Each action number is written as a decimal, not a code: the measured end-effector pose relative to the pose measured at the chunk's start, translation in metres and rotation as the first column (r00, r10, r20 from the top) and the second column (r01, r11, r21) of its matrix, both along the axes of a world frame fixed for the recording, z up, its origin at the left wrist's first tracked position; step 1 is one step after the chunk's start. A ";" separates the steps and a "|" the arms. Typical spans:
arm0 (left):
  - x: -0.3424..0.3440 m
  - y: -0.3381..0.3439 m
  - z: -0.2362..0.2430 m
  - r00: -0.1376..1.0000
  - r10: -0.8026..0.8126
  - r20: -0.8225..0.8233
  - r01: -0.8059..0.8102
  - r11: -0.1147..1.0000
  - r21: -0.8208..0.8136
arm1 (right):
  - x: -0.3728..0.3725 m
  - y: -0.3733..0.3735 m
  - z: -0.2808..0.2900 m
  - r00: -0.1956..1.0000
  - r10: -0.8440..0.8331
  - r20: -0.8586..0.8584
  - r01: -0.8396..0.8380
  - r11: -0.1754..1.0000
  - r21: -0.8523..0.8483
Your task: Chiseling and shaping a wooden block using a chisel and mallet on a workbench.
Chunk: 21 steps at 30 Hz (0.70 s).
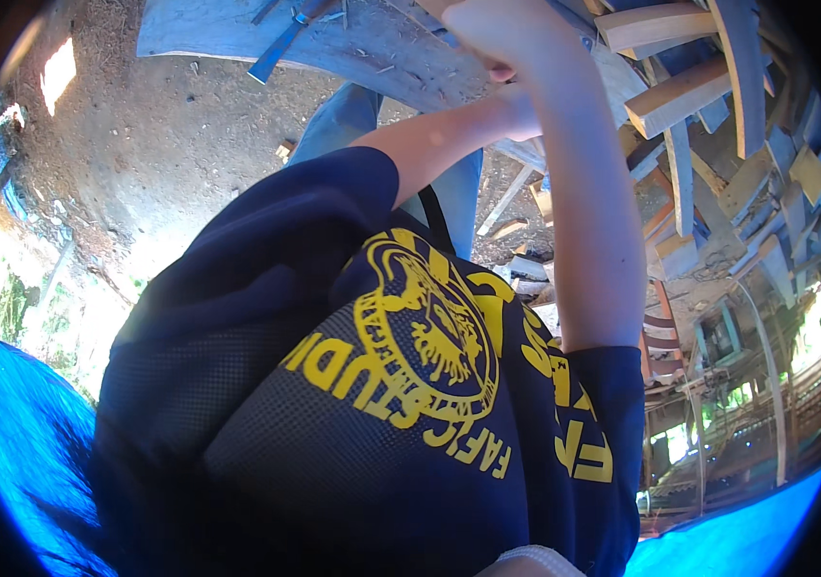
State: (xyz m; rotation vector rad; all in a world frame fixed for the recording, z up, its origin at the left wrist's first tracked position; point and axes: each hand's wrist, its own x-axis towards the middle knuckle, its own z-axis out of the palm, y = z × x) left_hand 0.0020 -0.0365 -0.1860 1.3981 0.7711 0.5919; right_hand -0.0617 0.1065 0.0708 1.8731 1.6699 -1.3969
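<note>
My right hand [487, 31] is at the top edge, bent at the wrist over a wide wooden board [386, 62]. Its fingers are mostly cut off or turned away, so what it holds does not show. Behind my right forearm, my left hand [520, 112] reaches in close to the board's right part. The forearm covers its fingers, and I cannot see whether it grips anything. On the left part of the board lies a chisel-like tool [278, 50] with a flat, flared blade. Shavings are scattered around it.
Curved and straight wooden pieces [675, 99] are piled at the right, close to my right arm. Offcuts [529, 267] litter the dirt floor [160, 135] below. A reddish slatted wooden chair [661, 332] stands farther right. Blue sheeting [16, 433] shows at the lower left.
</note>
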 end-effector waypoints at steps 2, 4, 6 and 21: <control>-0.020 -0.005 0.020 0.925 -0.247 -0.290 0.309 0.931 0.194 | 0.026 -0.001 -0.004 0.983 -0.137 -0.119 0.131 0.990 -0.058; -0.040 -0.008 0.060 0.700 -0.406 -0.587 0.648 0.707 0.283 | 0.064 -0.021 -0.018 0.799 -0.502 -0.332 0.485 0.863 -0.137; -0.064 -0.004 0.093 0.572 -0.399 -0.717 0.596 0.803 0.028 | 0.077 -0.043 -0.028 0.564 -0.659 -0.498 0.701 0.701 -0.133; -0.192 0.050 0.135 0.402 -0.160 -0.902 0.382 0.924 0.007 | 0.146 -0.202 0.003 0.124 -0.866 -0.484 0.992 0.105 0.066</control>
